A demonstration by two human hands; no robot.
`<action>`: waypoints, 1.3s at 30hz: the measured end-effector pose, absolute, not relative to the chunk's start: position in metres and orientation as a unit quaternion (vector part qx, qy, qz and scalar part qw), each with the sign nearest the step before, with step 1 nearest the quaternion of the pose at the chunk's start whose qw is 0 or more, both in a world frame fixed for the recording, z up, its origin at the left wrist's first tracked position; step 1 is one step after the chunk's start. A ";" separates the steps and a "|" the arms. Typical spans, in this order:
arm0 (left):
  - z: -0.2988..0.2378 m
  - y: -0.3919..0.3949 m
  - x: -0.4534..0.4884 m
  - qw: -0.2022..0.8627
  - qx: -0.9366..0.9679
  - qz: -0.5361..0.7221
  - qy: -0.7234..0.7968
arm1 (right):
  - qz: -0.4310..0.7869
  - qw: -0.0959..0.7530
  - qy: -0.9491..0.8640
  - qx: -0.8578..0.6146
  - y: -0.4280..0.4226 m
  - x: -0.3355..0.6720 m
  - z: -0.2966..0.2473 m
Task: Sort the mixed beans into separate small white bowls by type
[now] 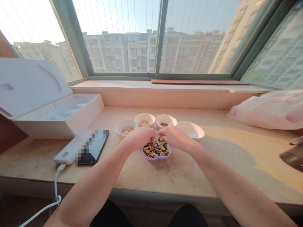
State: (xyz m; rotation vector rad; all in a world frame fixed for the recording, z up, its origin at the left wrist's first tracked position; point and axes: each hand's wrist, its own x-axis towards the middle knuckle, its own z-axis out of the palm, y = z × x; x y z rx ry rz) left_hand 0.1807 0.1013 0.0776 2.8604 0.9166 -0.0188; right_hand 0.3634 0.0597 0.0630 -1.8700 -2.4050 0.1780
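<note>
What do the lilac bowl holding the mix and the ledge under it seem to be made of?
The lilac bowl looks like glossy plastic or glazed ceramic; its smooth shine leaves that open. The ledge looks like polished marble, going by its mottled veining and soft sheen.

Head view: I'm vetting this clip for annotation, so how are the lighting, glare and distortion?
In the head view, the window glares nearly white at upper left, a broad shadow crosses the stone ledge at right, wide-angle distortion bends the frames and stretches the forearms, and a pixelated patch hides part of the phone.
</note>
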 end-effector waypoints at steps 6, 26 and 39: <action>0.077 0.120 0.176 0.067 0.939 0.066 0.330 | 0.030 -0.020 -0.814 -0.580 0.058 0.355 0.062; 0.062 0.156 0.179 0.047 0.882 0.196 0.425 | 0.039 -0.004 -0.829 -0.558 0.060 0.356 0.062; 0.062 0.156 0.176 0.041 0.881 0.208 0.424 | 0.181 0.184 -0.800 -0.541 0.055 0.362 0.064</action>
